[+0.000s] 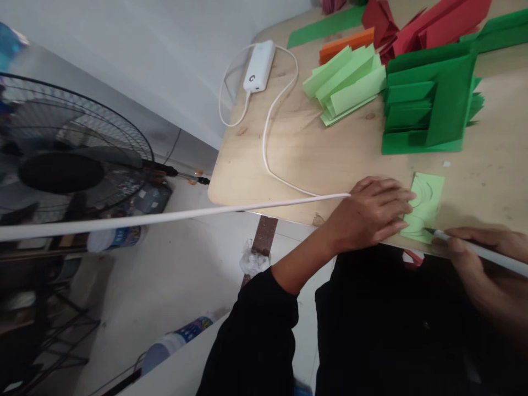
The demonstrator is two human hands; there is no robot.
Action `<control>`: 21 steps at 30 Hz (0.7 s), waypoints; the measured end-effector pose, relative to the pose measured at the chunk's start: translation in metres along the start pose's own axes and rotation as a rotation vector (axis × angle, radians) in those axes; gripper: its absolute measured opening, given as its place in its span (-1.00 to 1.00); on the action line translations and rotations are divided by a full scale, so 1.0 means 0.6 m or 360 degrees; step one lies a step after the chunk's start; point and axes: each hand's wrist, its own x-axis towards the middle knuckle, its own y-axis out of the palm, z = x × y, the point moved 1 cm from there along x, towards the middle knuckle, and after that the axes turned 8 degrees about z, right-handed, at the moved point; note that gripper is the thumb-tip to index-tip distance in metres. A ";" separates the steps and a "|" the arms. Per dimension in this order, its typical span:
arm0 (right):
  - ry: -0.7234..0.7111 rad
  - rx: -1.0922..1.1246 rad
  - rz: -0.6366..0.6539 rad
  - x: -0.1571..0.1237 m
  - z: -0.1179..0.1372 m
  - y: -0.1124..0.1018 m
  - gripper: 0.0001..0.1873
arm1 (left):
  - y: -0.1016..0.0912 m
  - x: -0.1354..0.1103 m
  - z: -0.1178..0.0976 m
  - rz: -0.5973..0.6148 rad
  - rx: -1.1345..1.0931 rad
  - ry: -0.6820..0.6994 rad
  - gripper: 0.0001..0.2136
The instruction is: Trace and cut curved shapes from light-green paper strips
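Note:
A small light green paper strip (pixel 422 204) lies at the table's near edge, with curved pencil-like lines drawn on it. My left hand (pixel 373 212) rests flat on the table, its fingertips on the strip's left edge. In my right hand (pixel 487 264) is a slim white pen (pixel 482 250), pinched between thumb and fingers. The pen's dark tip touches the lower part of the strip, by a curved line. Part of my right hand runs out of view at the right.
Folded light green papers (pixel 346 82), dark green papers (pixel 431 104) and red papers (pixel 441 27) lie farther back. A white power bank (pixel 259 66) with a white cable (pixel 266 137) sits at the left. Beyond the table's left side stands a fan (pixel 70 165).

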 end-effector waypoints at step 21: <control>0.0229 0.0104 0.0052 0.010 0.005 -0.007 -0.63 | 0.003 -0.001 0.002 -0.0034 -0.0055 0.0010 -0.67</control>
